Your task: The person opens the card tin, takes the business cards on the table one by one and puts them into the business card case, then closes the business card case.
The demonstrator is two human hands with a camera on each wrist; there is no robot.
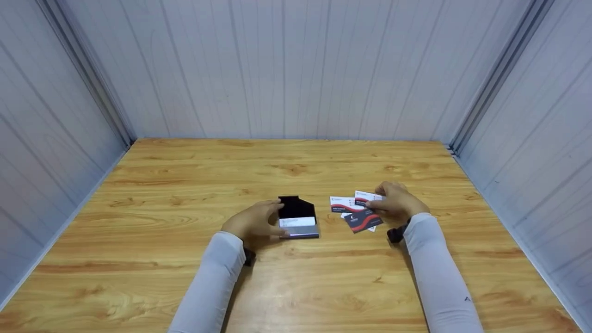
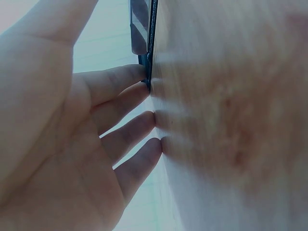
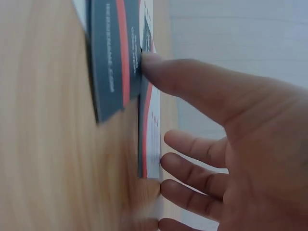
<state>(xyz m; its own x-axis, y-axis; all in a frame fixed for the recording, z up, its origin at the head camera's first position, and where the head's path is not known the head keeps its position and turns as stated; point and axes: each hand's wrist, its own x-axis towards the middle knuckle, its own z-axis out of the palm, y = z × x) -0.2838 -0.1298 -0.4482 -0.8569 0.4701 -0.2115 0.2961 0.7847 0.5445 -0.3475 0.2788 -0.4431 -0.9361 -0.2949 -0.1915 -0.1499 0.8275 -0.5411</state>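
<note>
An open card case [image 1: 299, 231] with a black inside lies mid-table, white and grey cards showing in its lower part. My left hand [image 1: 253, 221] rests along its left side, thumb by the lower corner and a finger at the upper edge. The left wrist view has the other fingertips [image 2: 155, 143] on the table, spread apart. To the right, a white, red and dark business card [image 1: 361, 196] sits between the thumb and fingers of my right hand [image 1: 398, 201]. Under and beside it lie a dark card [image 1: 363, 221] and another white card [image 1: 340, 201].
The wood-grain table [image 1: 185, 185] meets pale panelled walls [image 1: 300, 69] at the back and on both sides. A corner of one more white card [image 1: 373, 229] peeks out from below the dark card. Each wrist wears a small black device [image 1: 396, 234].
</note>
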